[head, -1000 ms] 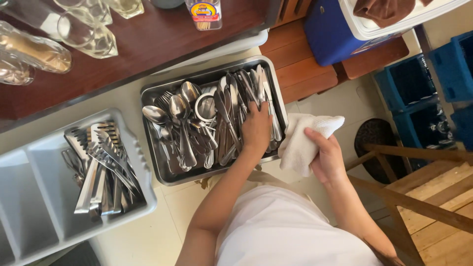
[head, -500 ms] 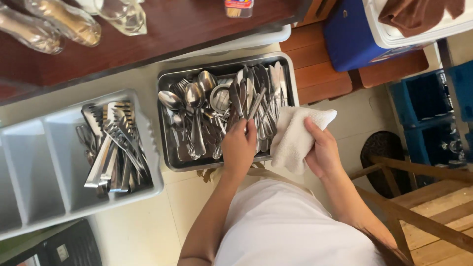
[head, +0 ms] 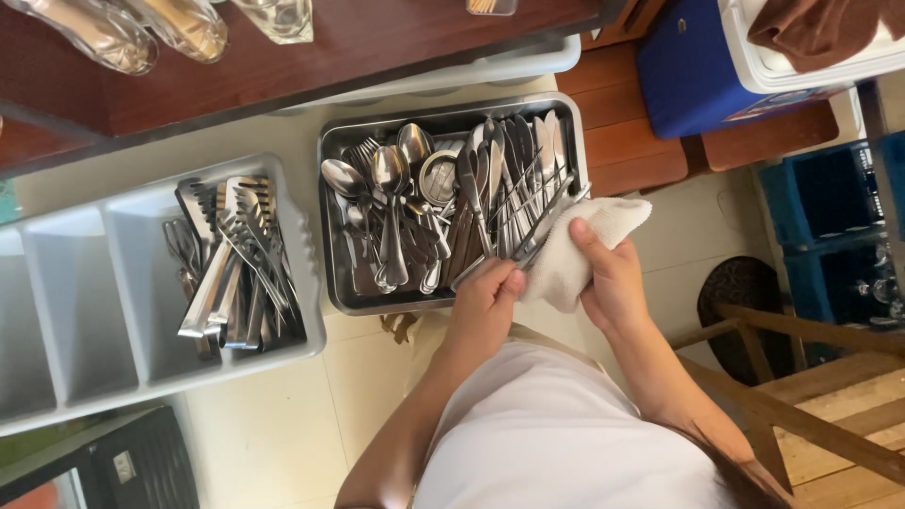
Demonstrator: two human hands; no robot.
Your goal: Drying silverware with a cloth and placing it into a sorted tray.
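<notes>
A metal tray (head: 327, 226) on the pale counter holds several spoons (head: 388, 179), forks and knives. My left hand (head: 485, 300) is at the tray's near right corner, closed around the handle end of a table knife (head: 542, 219). The knife's other end runs up to the white cloth (head: 603, 226). My right hand (head: 615, 281) grips that cloth just beside the tray's right edge, with the thumb on top. The two hands are close together, almost touching.
A grey divided cutlery bin (head: 132, 236) left of the tray holds tongs (head: 236, 259). Glasses (head: 90, 30) lie on a dark wooden counter behind. At right are a blue cooler (head: 698, 80), blue crates (head: 830, 212) and a wooden frame (head: 801, 424).
My left hand has drawn back from the middle of the tray to its near edge and taken a knife, whose end now meets the cloth. The view has shifted a little.
</notes>
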